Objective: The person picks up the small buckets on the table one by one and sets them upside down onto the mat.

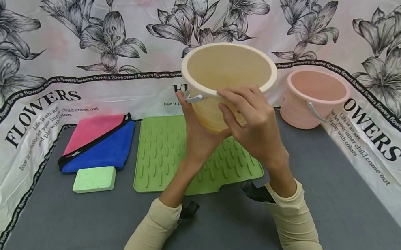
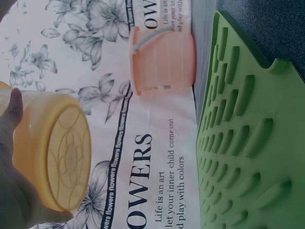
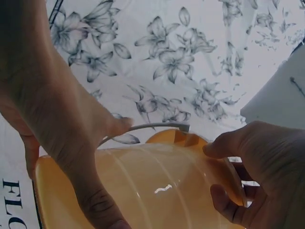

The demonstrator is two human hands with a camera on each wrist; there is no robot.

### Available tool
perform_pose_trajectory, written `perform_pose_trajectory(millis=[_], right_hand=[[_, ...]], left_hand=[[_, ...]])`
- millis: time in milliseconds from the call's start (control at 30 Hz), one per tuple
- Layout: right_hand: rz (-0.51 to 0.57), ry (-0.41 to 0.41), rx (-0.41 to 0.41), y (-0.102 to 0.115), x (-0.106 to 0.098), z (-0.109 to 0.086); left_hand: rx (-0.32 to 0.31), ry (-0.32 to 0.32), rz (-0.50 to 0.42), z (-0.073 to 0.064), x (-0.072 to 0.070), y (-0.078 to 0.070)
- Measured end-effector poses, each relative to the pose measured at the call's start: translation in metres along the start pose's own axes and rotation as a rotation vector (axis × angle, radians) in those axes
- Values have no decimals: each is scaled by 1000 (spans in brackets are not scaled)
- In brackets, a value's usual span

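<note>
Both hands hold a pale yellow plastic bucket [image 1: 206,114] up over a green ridged mat [image 1: 163,157]; its mouth is tilted toward me. My left hand [image 1: 201,137] cups the bucket's left side and lower body, thumb and fingers spread around it. In the right wrist view the bucket's wall [image 3: 157,186] lies between the two hands. My right hand [image 1: 256,127] grips the near right side, fingertips at the rim and thumb on the wall. A light grey handle [image 1: 195,98] hangs at the left of the rim. The bucket's patterned base [image 2: 70,157] shows in the left wrist view.
At the right stands a pink bucket [image 1: 310,107] with a grey handle. A pink cloth [image 1: 92,130] and a blue cloth [image 1: 105,147] with black edging lie at the left, behind a light green sponge [image 1: 94,179]. Flower-printed fabric [image 1: 108,90] rises behind the grey table surface [image 1: 69,236].
</note>
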State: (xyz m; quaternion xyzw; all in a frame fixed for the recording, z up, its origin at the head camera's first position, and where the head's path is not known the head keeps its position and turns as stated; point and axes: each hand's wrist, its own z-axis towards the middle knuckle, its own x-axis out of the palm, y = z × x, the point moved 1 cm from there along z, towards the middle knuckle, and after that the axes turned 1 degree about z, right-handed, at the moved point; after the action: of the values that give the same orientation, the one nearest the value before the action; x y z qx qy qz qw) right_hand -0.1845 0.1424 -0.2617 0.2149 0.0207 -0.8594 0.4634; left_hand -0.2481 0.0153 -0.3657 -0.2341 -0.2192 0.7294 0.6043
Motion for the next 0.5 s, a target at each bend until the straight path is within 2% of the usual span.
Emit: perform_pose_trajectory(millis=[167, 367, 500], right_hand=[[48, 30, -46, 2, 1, 0], [104, 82, -117, 4, 3, 0], [124, 83, -157, 6, 6, 0]], left_hand=[[-9, -76, 8, 1, -6, -2], [67, -197, -85, 2, -11, 0], [35, -244, -74, 2, -13, 2]])
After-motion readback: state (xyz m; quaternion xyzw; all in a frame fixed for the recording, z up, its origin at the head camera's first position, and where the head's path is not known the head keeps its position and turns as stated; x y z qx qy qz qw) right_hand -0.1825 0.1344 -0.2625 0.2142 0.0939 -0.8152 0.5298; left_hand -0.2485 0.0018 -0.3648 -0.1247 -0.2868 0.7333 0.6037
